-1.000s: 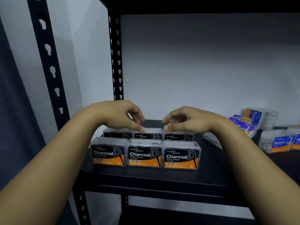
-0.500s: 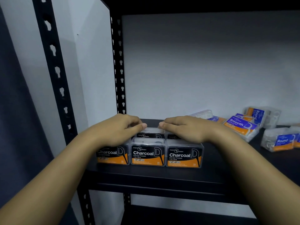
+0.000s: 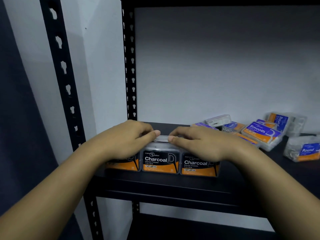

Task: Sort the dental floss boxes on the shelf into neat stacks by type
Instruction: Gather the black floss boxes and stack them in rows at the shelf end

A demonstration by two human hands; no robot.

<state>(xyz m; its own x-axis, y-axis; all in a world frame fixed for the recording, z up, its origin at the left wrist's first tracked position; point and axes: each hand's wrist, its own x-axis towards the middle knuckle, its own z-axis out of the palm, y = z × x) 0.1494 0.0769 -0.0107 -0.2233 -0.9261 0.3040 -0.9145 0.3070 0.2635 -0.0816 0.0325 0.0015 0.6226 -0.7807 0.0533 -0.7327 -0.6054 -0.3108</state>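
Three Charcoal boxes (image 3: 160, 161) stand side by side in one row at the front left of the black shelf (image 3: 164, 186), labels facing out; a second row behind is mostly hidden. The left hand (image 3: 126, 140) lies over the leftmost box, fingers curled, thumb extended toward the centre. The right hand (image 3: 195, 144) covers the top of the rightmost box likewise. Whether either hand grips a box cannot be determined. To the right, well apart, lie about six loose blue-and-orange boxes (image 3: 261, 134), unstacked and tilted.

Clear glossy plastic Charcoal boxes (image 3: 160, 160) with printed labels sit on a matt black metal shelf (image 3: 173, 186).
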